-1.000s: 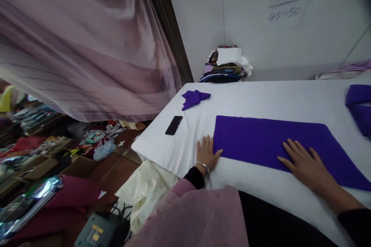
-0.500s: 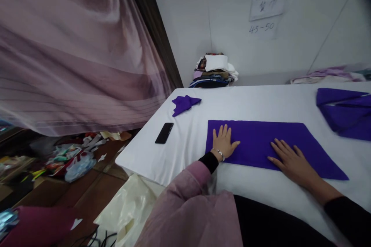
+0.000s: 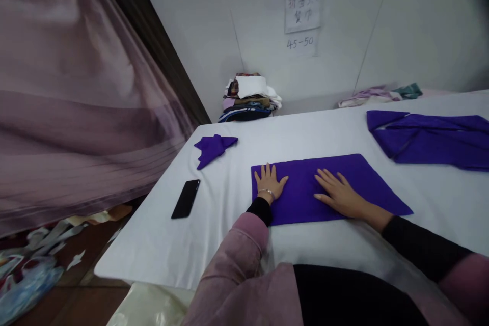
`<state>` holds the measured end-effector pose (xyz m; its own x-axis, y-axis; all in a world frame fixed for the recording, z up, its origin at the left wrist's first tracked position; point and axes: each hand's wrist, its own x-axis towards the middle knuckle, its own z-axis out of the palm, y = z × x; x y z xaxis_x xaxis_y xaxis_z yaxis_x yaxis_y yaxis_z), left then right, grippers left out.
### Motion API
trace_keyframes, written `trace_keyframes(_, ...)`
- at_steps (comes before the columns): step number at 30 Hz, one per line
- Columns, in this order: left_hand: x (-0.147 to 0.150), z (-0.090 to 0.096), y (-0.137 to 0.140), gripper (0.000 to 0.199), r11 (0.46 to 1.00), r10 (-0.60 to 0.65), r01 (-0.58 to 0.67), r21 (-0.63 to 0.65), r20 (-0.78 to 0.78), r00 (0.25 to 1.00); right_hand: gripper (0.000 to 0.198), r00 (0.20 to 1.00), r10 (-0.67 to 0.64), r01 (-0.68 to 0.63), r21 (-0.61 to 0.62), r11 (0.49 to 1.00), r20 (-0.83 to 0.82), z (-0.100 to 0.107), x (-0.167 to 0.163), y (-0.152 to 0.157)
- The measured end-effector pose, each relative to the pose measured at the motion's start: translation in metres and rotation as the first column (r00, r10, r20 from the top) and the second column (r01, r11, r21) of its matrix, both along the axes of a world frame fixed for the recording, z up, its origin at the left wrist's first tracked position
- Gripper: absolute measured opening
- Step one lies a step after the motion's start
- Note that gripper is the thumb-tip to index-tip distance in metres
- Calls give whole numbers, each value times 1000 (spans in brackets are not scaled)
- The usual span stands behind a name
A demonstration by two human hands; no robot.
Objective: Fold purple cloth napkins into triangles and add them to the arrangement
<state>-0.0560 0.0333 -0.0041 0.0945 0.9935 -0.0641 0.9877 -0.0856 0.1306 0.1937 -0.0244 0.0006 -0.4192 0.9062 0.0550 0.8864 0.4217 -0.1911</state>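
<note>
A purple cloth napkin lies flat on the white-covered table in front of me, its right end slanting to a point. My left hand rests palm down on its left end, fingers spread. Further right, my right hand lies flat on the middle of the cloth with its fingers apart. Neither hand grips anything. Beyond my left hand sits a small purple napkin folded into a pointed shape.
A black phone lies near the table's left edge. More purple cloths lie at the right. Folded clothes are stacked by the wall, beneath a handwritten sign. A pinkish curtain hangs on the left, with plastic bags below.
The view has turned to the right, so the table's things appear further left and more of the right-hand purple cloths shows. My right hand has shifted slightly left over the cloth; my left hand stays put.
</note>
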Motion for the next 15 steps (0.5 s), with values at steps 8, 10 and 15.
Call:
trace_keyframes(8,-2,1,2,81,1000,1,0,15,-48,999,76,986,157,-159,-25,987,-54,-10,-58,66)
trace_keyframes(10,-2,1,3,80,1000,-1,2,21,-54,999,75,992,121,-122,-15,992,-35,-15,-32,80)
trace_keyframes(15,-3,1,4,81,999,-1,3,41,-62,998,74,987,-150,151,-20,988,62,-11,57,105)
